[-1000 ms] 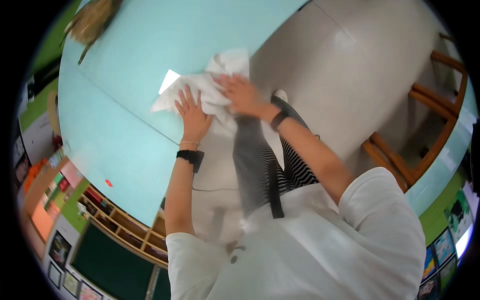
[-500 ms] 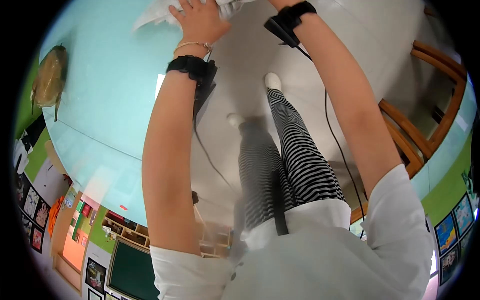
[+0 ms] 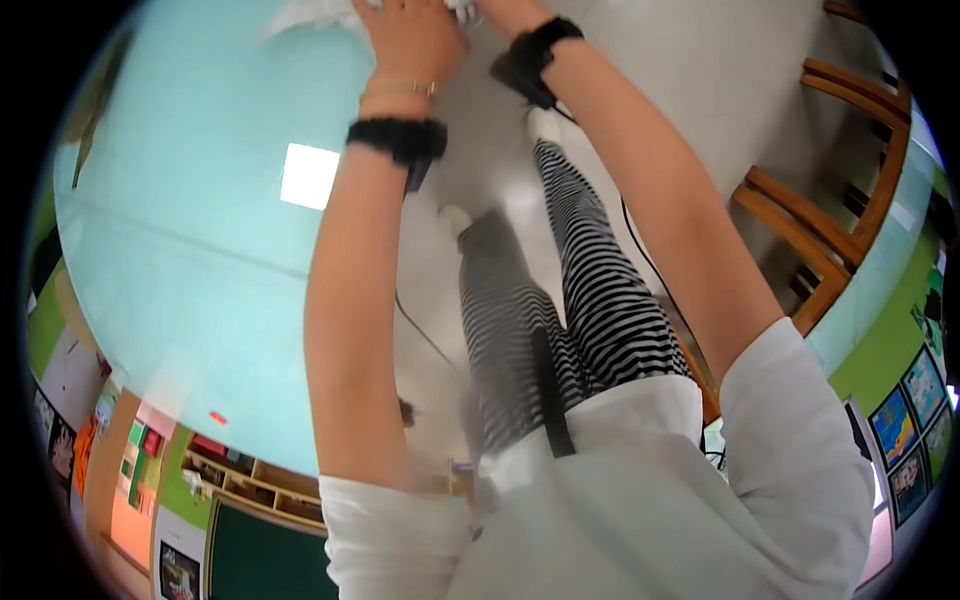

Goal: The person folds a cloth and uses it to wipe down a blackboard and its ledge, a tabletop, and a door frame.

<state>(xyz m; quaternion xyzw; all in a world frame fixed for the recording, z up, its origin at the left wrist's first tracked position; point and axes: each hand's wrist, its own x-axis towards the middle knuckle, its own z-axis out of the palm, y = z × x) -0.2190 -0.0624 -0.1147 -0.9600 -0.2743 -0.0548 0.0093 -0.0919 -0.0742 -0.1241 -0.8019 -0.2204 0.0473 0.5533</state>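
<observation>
A white cloth (image 3: pixel 325 12) lies on the light blue table (image 3: pixel 190 300) at the top edge of the view, partly cut off. My left hand (image 3: pixel 415 40) is on the cloth near the table's edge; its fingertips run out of the frame, and the visible fingers are slightly apart. My right hand (image 3: pixel 510 14) is at the top edge to the right of the cloth, its fingers out of view. Black straps with dark devices sit on both wrists.
A brownish object (image 3: pixel 92 100) lies at the table's far left. A small red piece (image 3: pixel 218 418) is on the table at the lower left. Wooden chairs (image 3: pixel 800 225) stand at the right beside another blue table. A dark cable hangs by my right arm.
Since a second ago the cloth and both hands have shifted up to the top edge, with my arms stretched out. The view has also turned, and the brownish object sits lower and further left.
</observation>
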